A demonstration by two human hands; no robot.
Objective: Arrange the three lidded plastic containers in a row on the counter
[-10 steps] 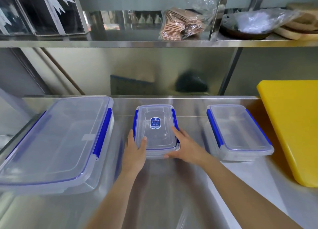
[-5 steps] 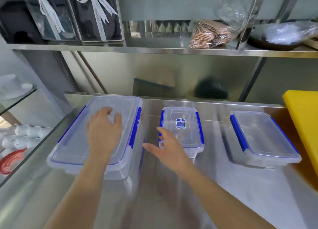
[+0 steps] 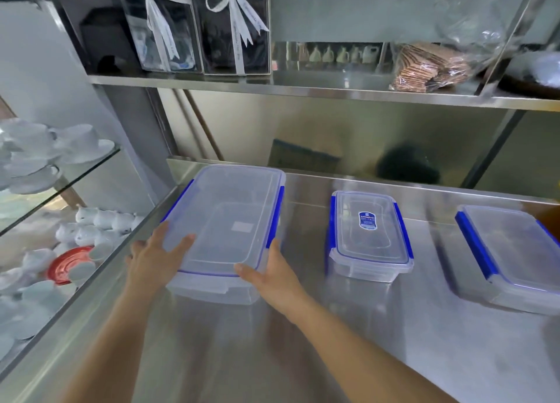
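Note:
Three clear lidded containers with blue clips stand on the steel counter (image 3: 378, 327). The large container (image 3: 230, 223) is at the left. My left hand (image 3: 157, 260) grips its near left corner, fingers lying on the lid. My right hand (image 3: 269, 276) presses against its near right corner, thumb under the lid's front edge. The small container (image 3: 368, 236), with a blue label on its lid, stands in the middle, untouched. The medium container (image 3: 512, 251) sits at the right, partly cut off by the frame edge.
A glass shelf unit (image 3: 75, 175) with white cups and a red lid stands just left of the counter edge. A steel shelf (image 3: 333, 90) above holds ribboned boxes and a bag of wafers. The steel back wall rises behind the containers.
Both hands left the small container and moved left to the large container, now gripping its near corners. The view has swung left.

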